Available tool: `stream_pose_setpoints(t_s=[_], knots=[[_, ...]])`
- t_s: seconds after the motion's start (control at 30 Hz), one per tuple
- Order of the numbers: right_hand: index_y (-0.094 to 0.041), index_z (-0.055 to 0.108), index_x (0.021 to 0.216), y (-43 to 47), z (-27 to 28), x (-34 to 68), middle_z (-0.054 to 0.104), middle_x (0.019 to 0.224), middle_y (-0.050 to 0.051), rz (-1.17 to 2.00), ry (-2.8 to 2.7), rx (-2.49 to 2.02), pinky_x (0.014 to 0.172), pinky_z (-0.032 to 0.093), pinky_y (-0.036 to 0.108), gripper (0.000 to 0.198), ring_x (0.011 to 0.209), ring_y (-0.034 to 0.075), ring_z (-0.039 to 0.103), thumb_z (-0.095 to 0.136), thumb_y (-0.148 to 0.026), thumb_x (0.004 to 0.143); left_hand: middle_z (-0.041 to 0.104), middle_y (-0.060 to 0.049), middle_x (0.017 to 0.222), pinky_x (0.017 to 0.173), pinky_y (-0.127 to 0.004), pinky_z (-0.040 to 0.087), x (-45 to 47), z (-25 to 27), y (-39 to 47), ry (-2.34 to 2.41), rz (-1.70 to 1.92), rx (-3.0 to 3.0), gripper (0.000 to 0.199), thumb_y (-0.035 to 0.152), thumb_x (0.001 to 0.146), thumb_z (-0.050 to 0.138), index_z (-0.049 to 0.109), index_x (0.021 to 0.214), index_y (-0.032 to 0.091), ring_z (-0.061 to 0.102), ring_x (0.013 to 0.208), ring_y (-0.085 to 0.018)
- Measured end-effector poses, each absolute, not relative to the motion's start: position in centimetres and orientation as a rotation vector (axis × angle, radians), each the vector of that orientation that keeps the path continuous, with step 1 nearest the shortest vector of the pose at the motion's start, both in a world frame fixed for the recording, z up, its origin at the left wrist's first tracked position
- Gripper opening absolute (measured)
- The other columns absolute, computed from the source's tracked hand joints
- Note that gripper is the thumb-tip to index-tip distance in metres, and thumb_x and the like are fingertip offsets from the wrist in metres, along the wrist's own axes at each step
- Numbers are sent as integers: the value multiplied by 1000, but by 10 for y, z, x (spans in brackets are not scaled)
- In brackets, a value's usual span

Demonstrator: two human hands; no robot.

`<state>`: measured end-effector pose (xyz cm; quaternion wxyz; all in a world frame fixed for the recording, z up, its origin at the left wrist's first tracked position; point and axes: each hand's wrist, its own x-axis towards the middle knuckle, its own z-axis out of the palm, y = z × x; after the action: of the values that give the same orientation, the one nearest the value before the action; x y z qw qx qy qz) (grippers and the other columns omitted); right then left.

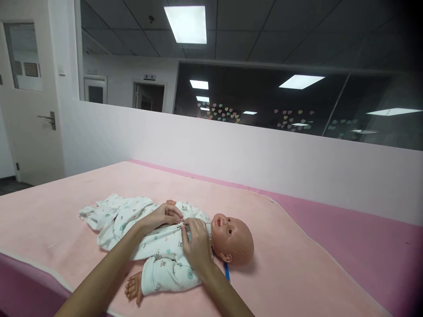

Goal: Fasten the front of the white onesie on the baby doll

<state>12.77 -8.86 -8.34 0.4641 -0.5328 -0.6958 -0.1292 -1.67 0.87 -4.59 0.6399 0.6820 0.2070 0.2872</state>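
Note:
A baby doll [236, 242] lies on its back, its head to the right and its mouth open. It wears white baby clothes [165, 246] with a small coloured print; the trouser legs stretch away to the left. Over the chest, my left hand [163, 218] pinches the front of the clothes from the left side. My right hand [197, 243] is bent in from the right, fingers closed on the cloth at the same place. A small gathered white bit, perhaps a tie, shows between the fingertips. One doll hand [134, 287] sticks out of the near sleeve.
The doll rests on a peach sheet [297, 281] laid over a pink padded surface [363, 237]. A blue strip [227, 272] pokes out below the doll's head. Behind is a white low wall [231, 147] with windows above; a door [29, 114] stands at left.

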Motion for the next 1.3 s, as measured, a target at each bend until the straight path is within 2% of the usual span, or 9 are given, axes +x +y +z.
stream_pose_setpoints(t_s=[0.07,0.2,0.37,0.6,0.73,1.07,1.3], knots=[[-20,54,83,-87,-85,128,60,80,1,-353,-1684,-1305,72,37,28,9,80,15,50,47,-21,87,61,-4,68,56,-12,36,-16,-45,8,464,643,1576,31,30,65,77,67,84,7,52,60,-4],[-21,54,80,-84,-87,132,60,77,0,-374,-1623,-1334,69,37,28,10,76,16,52,47,-20,87,65,-9,85,72,-20,46,-15,-45,6,415,570,1620,38,22,57,81,68,89,8,60,77,-11],[-21,54,78,-81,-89,133,59,74,0,-401,-1574,-1331,66,37,28,11,73,16,52,48,-20,87,65,-7,87,74,-19,45,-14,-45,3,473,620,1656,39,23,56,81,69,91,9,58,79,-10],[-21,55,78,-80,-90,134,59,73,1,-463,-1549,-1303,66,37,28,11,73,16,52,49,-20,87,65,-6,81,74,-21,45,-12,-45,2,510,645,1604,39,23,53,82,68,88,10,59,75,-10],[-22,57,79,-81,-88,135,61,74,0,-437,-1566,-1292,67,37,28,10,75,16,53,51,-19,86,65,-5,76,70,-19,43,-15,-42,0,528,630,1644,31,23,57,80,70,83,9,57,73,-9],[-22,60,78,-84,-83,131,62,73,-1,-377,-1583,-1321,71,36,28,10,75,15,51,53,-23,85,61,-5,77,69,-18,38,-22,-42,4,500,565,1685,29,23,68,73,71,94,11,51,74,-8],[-21,59,78,-83,-83,132,62,74,-2,-378,-1602,-1328,74,35,28,11,76,14,50,52,-25,86,62,-6,89,76,-20,41,-22,-39,2,490,565,1666,33,22,67,73,70,98,13,54,84,-11]])
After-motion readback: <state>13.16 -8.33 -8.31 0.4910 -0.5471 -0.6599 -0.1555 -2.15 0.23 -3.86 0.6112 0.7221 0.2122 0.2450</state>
